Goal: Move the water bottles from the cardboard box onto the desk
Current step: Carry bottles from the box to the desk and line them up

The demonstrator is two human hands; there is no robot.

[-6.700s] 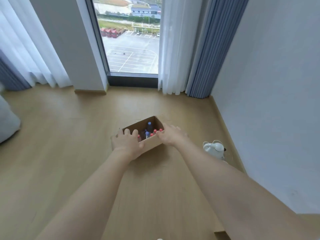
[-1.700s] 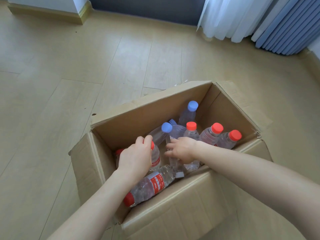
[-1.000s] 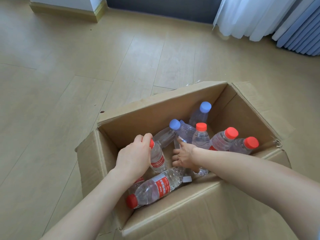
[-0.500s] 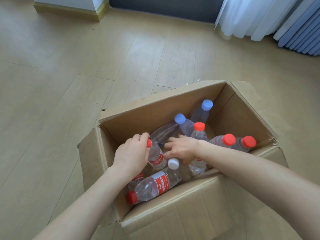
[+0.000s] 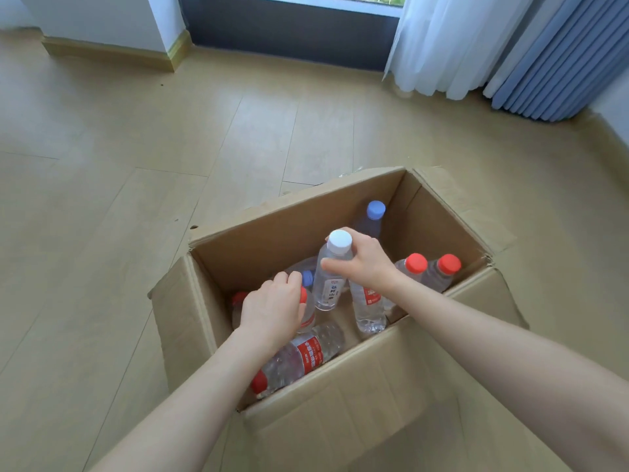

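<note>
The person's right hand [image 5: 366,264] grips the white-capped bottle [image 5: 328,281] at its shoulder, upright inside the cardboard box [image 5: 340,420] on the floor. The left hand [image 5: 272,310] curls over a red-capped bottle [image 5: 307,313] just beside it. Another bottle [image 5: 299,357] lies along the near wall.

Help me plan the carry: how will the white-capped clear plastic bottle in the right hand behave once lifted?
The clear plastic bottle with the white cap looks filled, so it is probably heavy for its size. The right hand grips it just below the cap, so it may swing. Its smooth, thin wall might flex or slip under the fingers.
</note>
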